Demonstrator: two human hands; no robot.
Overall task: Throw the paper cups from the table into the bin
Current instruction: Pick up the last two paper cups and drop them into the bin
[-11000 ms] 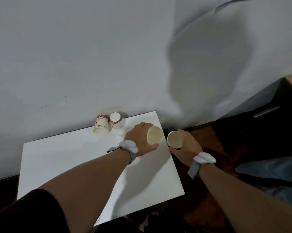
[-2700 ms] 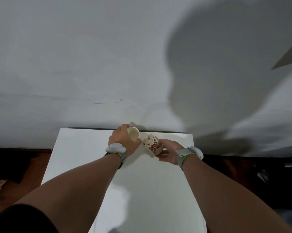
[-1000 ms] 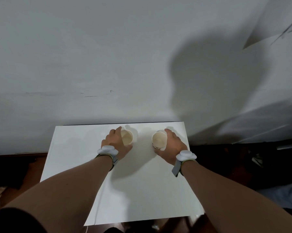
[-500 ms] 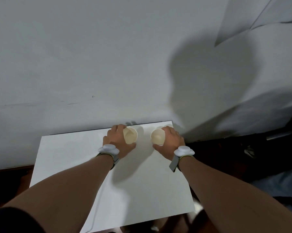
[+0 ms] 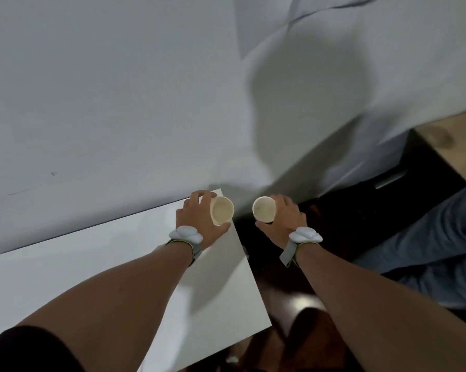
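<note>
My left hand (image 5: 199,221) grips a cream paper cup (image 5: 221,210), its open mouth turned toward me, over the far right corner of the white table (image 5: 65,277). My right hand (image 5: 283,221) holds a second paper cup (image 5: 264,209) the same way, past the table's right edge, above the dark floor. Both wrists wear grey bands with white pods. No bin is in view. No other cups show on the tabletop.
A white wall (image 5: 119,89) rises just behind the table. Right of the table lies dark brown floor (image 5: 280,285). Blue-grey cloth (image 5: 430,251) lies at the right. A dark low unit with a wooden top (image 5: 447,140) stands at the far right.
Both hands have carried their cups to the right: the right cup is now off the table over the floor, the left cup at the table's right corner. The view has swung right.
</note>
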